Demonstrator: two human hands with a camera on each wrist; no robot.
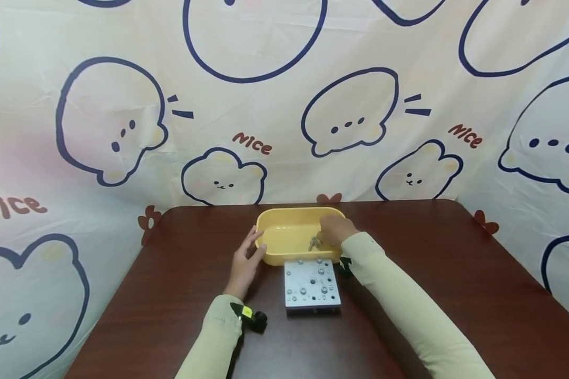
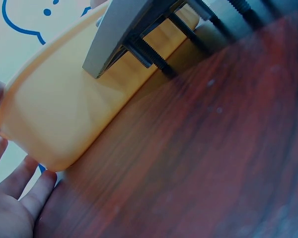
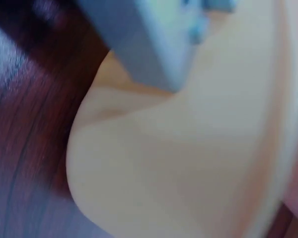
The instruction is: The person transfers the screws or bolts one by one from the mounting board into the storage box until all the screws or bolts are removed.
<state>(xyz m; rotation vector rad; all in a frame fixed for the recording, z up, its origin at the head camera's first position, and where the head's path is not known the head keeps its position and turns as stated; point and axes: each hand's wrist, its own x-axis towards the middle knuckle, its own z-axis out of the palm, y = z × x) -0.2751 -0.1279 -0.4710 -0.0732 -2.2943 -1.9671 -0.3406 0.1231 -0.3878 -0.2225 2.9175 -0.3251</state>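
A yellow plastic tub [image 1: 284,258] stands on the table. My left hand [image 1: 243,266] is at its left end, thumb by the front rim; in the left wrist view the fingers [image 2: 20,181] are spread and fairly straight along the outer wall. Reaching over the right end, my right hand [image 1: 336,230] is down inside the tub with bent fingers. Right beside its fingertips are a few small metal screws [image 1: 314,243]; I cannot tell whether it pinches any. Close in front of the tub is a silver metal plate [image 1: 308,297] with holes and several bolts; threaded shanks [image 2: 156,57] protrude beneath it.
The dark brown wooden table [image 1: 194,242] reaches back to a cream cloth [image 1: 284,116] with cartoon bears, which also hangs at both sides. A black wrist camera [image 1: 256,321] is strapped to the left wrist, beside the plate.
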